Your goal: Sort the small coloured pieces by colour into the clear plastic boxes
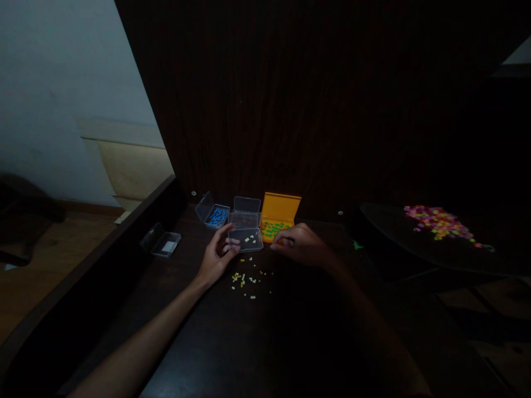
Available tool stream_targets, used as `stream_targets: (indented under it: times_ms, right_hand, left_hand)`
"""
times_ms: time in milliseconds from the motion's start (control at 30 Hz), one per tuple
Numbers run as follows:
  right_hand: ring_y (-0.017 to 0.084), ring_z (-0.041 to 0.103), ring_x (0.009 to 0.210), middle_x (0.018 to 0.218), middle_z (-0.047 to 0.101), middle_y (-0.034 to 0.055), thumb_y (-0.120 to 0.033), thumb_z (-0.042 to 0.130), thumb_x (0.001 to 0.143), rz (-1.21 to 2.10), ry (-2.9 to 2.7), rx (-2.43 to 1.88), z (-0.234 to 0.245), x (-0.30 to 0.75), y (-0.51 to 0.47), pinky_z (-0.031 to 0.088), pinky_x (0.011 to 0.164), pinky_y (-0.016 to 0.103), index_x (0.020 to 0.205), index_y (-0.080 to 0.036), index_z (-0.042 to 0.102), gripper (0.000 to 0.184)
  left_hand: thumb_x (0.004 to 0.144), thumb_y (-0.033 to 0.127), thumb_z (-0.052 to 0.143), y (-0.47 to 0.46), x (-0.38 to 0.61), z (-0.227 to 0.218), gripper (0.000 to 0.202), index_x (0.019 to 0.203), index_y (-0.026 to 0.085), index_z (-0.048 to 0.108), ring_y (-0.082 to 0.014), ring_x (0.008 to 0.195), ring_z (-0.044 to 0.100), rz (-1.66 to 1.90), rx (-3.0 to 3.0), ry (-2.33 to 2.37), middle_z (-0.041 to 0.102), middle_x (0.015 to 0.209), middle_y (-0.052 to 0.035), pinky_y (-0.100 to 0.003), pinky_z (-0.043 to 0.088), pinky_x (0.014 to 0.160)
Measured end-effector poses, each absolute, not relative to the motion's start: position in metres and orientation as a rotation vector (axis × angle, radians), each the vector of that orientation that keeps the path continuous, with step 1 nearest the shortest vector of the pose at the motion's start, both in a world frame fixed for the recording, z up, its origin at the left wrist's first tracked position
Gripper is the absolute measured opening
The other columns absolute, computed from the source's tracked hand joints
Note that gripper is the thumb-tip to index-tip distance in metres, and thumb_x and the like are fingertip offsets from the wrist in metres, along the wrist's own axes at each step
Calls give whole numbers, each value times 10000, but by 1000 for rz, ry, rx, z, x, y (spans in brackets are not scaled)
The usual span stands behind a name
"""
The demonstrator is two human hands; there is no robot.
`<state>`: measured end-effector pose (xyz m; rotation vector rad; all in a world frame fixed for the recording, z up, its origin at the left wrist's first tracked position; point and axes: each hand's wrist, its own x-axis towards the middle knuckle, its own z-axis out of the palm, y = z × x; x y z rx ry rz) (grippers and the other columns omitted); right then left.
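My left hand point(219, 251) grips the left edge of a clear plastic box point(234, 243), its lid raised; a few pale toy bricks point(248, 239) lie inside. My right hand point(297, 244) is closed, fingers pinched together, at the front of an orange box point(282, 205) that holds green bricks point(271, 229). Whatever those fingertips hold, if anything, is hidden. In front of the clear box, small white and yellow bricks point(243, 279) are scattered over the dark table point(199, 337).
A clear box of blue bricks point(218, 215) stands open at the back left. Nearer the left side panel point(103, 265) sits another open clear box point(166, 244). Pink and yellow pieces point(442, 222) are heaped on a dark surface at right. A dark panel point(290, 110) rises behind.
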<state>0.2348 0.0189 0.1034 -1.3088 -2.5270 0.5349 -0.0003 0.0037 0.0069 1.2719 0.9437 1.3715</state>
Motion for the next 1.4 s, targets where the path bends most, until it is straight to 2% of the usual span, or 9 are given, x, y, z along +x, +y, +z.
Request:
stream_targets:
  times_ms: [100, 200, 333, 767, 867, 1000, 1100, 1233, 1400]
  right_hand:
    - [134, 543, 697, 733, 660, 4, -314, 600, 830, 467, -2688, -1280, 89, 225, 16, 319, 640, 245, 834, -210, 712, 153]
    - [188, 565, 838, 817, 676, 32, -343, 616, 822, 427, -2724, -1338, 67, 212, 16, 347, 716, 278, 949, -234, 709, 192]
    - [201, 571, 892, 864, 687, 34, -361, 626, 822, 424, -2713, -1304, 43, 202, 16, 362, 770, 299, 1064, -245, 676, 273]
    - [149, 596, 778, 842, 698, 40, -253, 578, 865, 431, -2696, -1188, 25, 193, 19, 349, 680, 255, 904, -184, 681, 130]
    - [128, 585, 710, 780, 682, 24, -258, 586, 857, 574, -2632, -1147, 36, 198, 19, 356, 652, 239, 898, -182, 679, 128]
    - [95, 525, 559, 616, 616, -29, -327, 519, 898, 826, -2429, -1162, 56, 208, 23, 350, 575, 217, 938, -180, 670, 215]
    - [111, 533, 587, 637, 626, -20, -349, 506, 899, 655, -2350, -1332, 60, 210, 26, 350, 583, 230, 949, -194, 679, 237]
    - [163, 606, 783, 859, 705, 26, -355, 477, 908, 340, -2409, -1551, 52, 208, 27, 388, 695, 263, 979, -238, 687, 251]
    - [198, 598, 948, 1031, 701, 54, -364, 434, 927, 97, -2495, -1696, 46, 205, 21, 397, 792, 291, 1075, -256, 669, 298]
  left_hand:
    - [719, 238, 693, 7, -3, 5, 593, 1268, 224, 467, -137, 892, 607, 1411, 1290, 1000, 519, 1268, -95, -259, 526, 751]
    - [713, 235, 689, 10, -4, 5, 607, 1274, 226, 457, -134, 890, 606, 1449, 1285, 1043, 510, 1280, -94, -252, 526, 743]
    - [711, 240, 686, 10, -2, 5, 602, 1269, 227, 461, -139, 890, 604, 1465, 1282, 1057, 509, 1278, -97, -255, 534, 728]
    - [712, 228, 682, 10, -1, 4, 583, 1257, 222, 475, -135, 880, 609, 1463, 1273, 1049, 523, 1266, -96, -250, 527, 729]
    - [709, 224, 684, 10, 0, 4, 589, 1259, 225, 475, -134, 879, 608, 1463, 1269, 1048, 530, 1260, -91, -252, 527, 730]
    - [706, 221, 693, 9, 2, 4, 596, 1263, 220, 478, -135, 881, 604, 1457, 1269, 1017, 531, 1247, -97, -265, 528, 748]
    - [720, 223, 691, 5, 6, 3, 594, 1271, 209, 470, -128, 881, 596, 1416, 1294, 965, 528, 1235, -102, -259, 523, 756]
    - [732, 218, 688, 0, 10, 0, 606, 1292, 207, 457, -143, 908, 593, 1378, 1351, 929, 536, 1219, -114, -264, 525, 753]
    - [744, 216, 683, -3, 12, -1, 617, 1313, 219, 446, -158, 930, 597, 1342, 1397, 905, 535, 1219, -119, -287, 531, 769]
